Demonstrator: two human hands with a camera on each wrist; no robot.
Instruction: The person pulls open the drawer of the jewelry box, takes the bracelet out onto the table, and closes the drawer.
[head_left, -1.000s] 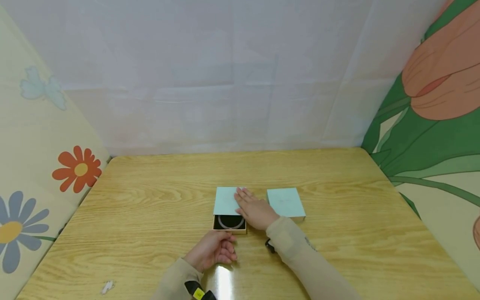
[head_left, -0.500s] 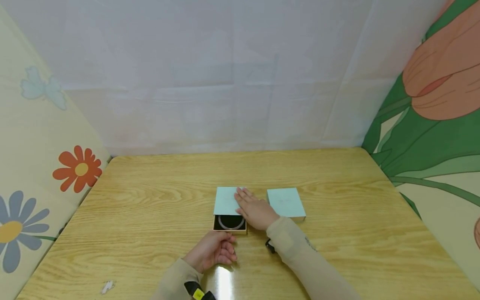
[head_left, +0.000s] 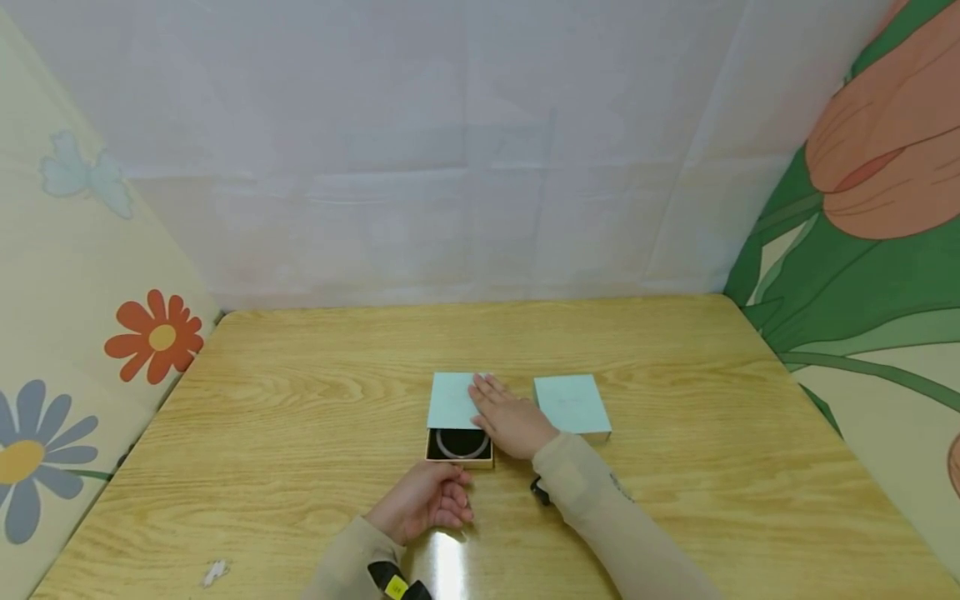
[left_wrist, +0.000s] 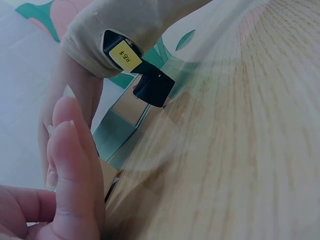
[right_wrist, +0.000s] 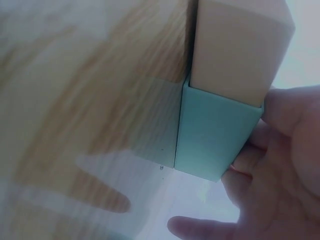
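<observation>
A teal slide-out jewelry box has its sleeve (head_left: 452, 400) on the table and its cream drawer (head_left: 480, 464) partway out toward me. Inside, a pale bangle (head_left: 461, 457) lies on black lining, its far part hidden under the sleeve. My right hand (head_left: 513, 423) rests with straight fingers on the sleeve's right side; the right wrist view shows them beside the teal wall (right_wrist: 215, 132). At the drawer's front edge, my left hand (head_left: 431, 504) has thumb and index finger together in a pinch, other fingers curled. The pinch is hidden in the left wrist view, where curled fingers (left_wrist: 75, 170) fill the foreground.
A second teal box (head_left: 573, 402), closed, stands right of the first, close to my right hand. The wooden table (head_left: 315, 392) meets a white backdrop (head_left: 420, 208) behind and flower-printed panels at both sides. A small white patch (head_left: 215, 572) marks the table's front left.
</observation>
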